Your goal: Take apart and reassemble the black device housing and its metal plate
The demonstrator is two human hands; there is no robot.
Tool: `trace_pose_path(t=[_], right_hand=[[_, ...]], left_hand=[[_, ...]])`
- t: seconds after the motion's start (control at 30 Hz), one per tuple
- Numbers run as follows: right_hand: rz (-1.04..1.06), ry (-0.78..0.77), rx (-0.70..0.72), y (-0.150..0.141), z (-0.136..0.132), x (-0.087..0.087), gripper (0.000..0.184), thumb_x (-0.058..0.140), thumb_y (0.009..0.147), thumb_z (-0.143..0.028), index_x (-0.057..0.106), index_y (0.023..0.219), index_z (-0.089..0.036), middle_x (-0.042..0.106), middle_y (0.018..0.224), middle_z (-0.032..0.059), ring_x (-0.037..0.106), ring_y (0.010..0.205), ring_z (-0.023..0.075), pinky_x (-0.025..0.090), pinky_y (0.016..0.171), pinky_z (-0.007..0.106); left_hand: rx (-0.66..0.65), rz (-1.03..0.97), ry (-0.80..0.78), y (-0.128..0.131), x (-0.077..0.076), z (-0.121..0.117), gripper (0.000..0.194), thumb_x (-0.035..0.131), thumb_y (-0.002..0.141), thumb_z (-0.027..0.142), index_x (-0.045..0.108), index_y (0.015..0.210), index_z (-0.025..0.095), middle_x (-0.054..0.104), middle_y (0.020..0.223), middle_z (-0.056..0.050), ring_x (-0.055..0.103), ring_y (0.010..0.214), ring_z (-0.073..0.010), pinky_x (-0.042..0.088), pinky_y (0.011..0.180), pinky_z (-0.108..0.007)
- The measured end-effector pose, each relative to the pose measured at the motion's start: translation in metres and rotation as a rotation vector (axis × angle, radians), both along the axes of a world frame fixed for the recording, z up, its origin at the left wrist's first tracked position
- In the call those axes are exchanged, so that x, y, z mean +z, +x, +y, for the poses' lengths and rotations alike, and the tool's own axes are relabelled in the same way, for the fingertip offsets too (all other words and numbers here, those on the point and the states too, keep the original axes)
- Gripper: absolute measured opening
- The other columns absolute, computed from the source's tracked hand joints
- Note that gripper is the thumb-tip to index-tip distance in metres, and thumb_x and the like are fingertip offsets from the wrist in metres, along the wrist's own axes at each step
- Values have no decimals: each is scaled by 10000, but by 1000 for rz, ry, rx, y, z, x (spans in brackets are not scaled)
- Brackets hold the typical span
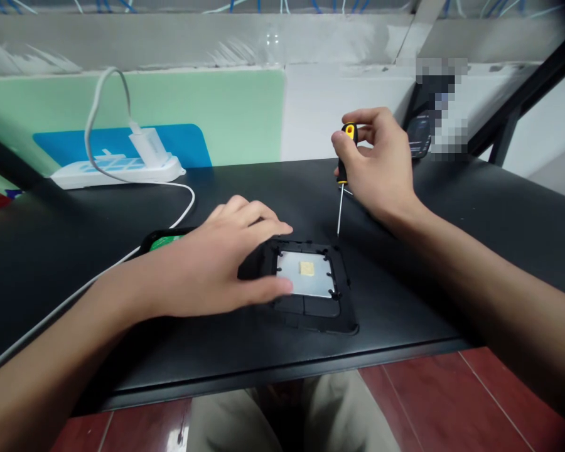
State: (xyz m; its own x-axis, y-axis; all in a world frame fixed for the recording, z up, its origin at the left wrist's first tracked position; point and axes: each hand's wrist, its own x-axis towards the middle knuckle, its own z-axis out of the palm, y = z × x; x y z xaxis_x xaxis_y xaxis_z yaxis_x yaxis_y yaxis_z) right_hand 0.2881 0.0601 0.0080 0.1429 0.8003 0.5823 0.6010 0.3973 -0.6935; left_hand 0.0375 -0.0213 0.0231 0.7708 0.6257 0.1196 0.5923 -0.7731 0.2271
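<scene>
My right hand [381,163] grips a screwdriver [342,172] with a black and yellow handle, its thin shaft pointing down. The tip hangs near the top right corner of a flat black plastic frame [346,314] on the table. Set in that frame is a silvery metal plate [294,282], with a small pale yellow square [306,269] at its middle. My left hand [221,263] is open over the frame's left side, thumb by the plate's lower left corner. Whether the thumb touches the plate I cannot tell. Behind my left wrist, a green item with a black rim [167,240] is partly hidden.
A white power strip [117,171] with a plugged-in white charger [149,147] stands at the back left. Its white cable [188,198] runs across the left of the black table [405,314]. A dark object [420,135] leans at the back right, partly pixelated.
</scene>
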Motion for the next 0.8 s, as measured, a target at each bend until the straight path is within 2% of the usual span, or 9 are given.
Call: trace_pose_path(t=[0.1,0.2,0.3,0.4,0.57,0.7,0.8], right_hand=[[-117,11,-103,3,-1,5,308,592,930,-357,624,1175,-173,677,997,70,644,719,159,518,746,361],[-363,-98,-148,7,-2,7,268,618,890,-363,700,1057,-169,675,850,66,640,810,218,495,831,408],[-559,-247,-99,8,-4,5,273,609,865,-396,711,1022,-197,677,817,64,636,766,235,493,776,408],[-677,-312,-85,4,-6,-1,283,581,858,-399,713,1033,-220,702,860,76,651,798,254,482,740,396],[-854,-420,-44,-3,-9,-9,347,505,880,-414,698,1104,-232,700,1042,124,666,910,287,492,773,425],[-883,-478,-64,-6,-12,-10,400,469,904,-456,670,1184,-253,671,1144,137,667,949,301,513,806,463],[-843,-454,-82,-6,-13,-11,504,464,912,-551,639,1255,-225,671,1150,159,670,944,320,532,816,508]], left_hand=[[-22,53,-37,2,-2,-6,784,712,821,672,490,1444,252,496,1460,-90,433,1309,-332,394,1097,-474],[-44,98,-38,2,-5,-8,920,760,745,713,464,1474,237,493,1465,-107,437,1317,-344,383,1106,-480],[-42,124,-31,4,-6,-8,925,786,726,685,469,1470,237,524,1419,-110,470,1284,-350,391,1087,-484],[-3,149,-17,6,-5,-9,949,782,720,670,457,1477,200,553,1339,-129,485,1244,-363,396,1068,-492],[53,183,16,5,-6,-11,989,745,711,714,457,1467,146,565,1259,-138,501,1175,-365,418,1024,-498],[71,181,31,3,-6,-9,975,724,725,728,456,1466,154,572,1266,-139,515,1157,-366,420,1009,-501],[76,180,48,2,-7,-8,957,711,746,728,454,1468,155,576,1284,-147,520,1156,-368,417,1013,-504]])
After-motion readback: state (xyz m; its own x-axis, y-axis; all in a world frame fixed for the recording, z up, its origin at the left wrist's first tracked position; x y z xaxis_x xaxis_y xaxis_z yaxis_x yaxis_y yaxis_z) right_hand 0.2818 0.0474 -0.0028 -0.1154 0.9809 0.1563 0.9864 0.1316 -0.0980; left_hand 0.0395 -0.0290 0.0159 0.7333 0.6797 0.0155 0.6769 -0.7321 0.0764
